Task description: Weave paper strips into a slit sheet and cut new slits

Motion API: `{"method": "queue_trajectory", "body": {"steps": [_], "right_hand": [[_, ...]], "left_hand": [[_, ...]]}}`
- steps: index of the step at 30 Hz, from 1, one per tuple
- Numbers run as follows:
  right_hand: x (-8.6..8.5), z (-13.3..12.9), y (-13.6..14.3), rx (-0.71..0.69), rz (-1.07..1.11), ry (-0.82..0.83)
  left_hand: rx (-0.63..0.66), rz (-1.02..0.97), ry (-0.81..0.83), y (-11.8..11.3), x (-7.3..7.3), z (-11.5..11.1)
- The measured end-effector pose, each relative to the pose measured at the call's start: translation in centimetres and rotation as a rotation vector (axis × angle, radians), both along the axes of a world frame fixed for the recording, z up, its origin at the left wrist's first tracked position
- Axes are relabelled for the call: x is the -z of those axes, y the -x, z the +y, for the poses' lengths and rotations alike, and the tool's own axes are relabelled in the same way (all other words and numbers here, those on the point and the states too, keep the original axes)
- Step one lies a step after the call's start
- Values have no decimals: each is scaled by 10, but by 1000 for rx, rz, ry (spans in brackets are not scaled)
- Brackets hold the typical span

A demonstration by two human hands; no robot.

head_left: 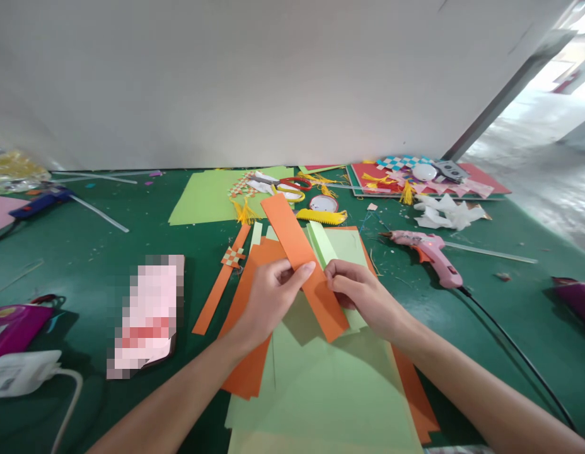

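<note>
An orange paper strip (299, 243) slants across the middle, held up over a stack of paper. My left hand (277, 293) grips its left side, thumb pressed on the front face and fingers behind. My right hand (356, 287) is closed at the strip's right edge, fingertips partly hidden behind it. A pale green strip (322, 244) runs down behind the right fingers; whether they also pinch it I cannot tell. Beneath both hands lie light green sheets (330, 384) and orange sheets (254, 277). To the left lies an orange bookmark strip (221, 284) with a woven checked piece and yellow tassel.
A pink glue gun (427, 249) with its cord lies right. A phone (150, 309), white plug adapter (25, 373) and blue glue gun (41, 202) are left. Scissors (292, 184), yellow tassels (406, 192), crumpled tissue (448, 212) and a red folder (491, 183) lie near the wall.
</note>
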State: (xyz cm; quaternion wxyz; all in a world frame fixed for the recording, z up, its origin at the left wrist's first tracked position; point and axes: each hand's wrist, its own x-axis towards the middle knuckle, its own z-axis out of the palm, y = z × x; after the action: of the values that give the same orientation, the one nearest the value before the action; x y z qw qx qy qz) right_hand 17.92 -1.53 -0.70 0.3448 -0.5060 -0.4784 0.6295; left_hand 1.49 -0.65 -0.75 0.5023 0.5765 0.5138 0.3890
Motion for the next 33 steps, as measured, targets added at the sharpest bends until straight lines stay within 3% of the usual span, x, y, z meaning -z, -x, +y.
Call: {"method": "queue_trajectory", "body": {"steps": [4, 14, 19, 26, 33], "right_hand": [[1, -1, 0, -11, -1, -2], [5, -2, -1, -67, -37, -35], [5, -2, -1, -61, -39, -43], [5, 0, -1, -77, -55, -24], [6, -1, -2, -57, -44, -41]], "left_hand": [[140, -25, 68, -2, 1, -1], [-7, 21, 40, 2, 1, 2], [73, 29, 86, 0, 1, 2], [-26, 7, 27, 6, -3, 7], [48, 31, 82, 2, -1, 5]]}}
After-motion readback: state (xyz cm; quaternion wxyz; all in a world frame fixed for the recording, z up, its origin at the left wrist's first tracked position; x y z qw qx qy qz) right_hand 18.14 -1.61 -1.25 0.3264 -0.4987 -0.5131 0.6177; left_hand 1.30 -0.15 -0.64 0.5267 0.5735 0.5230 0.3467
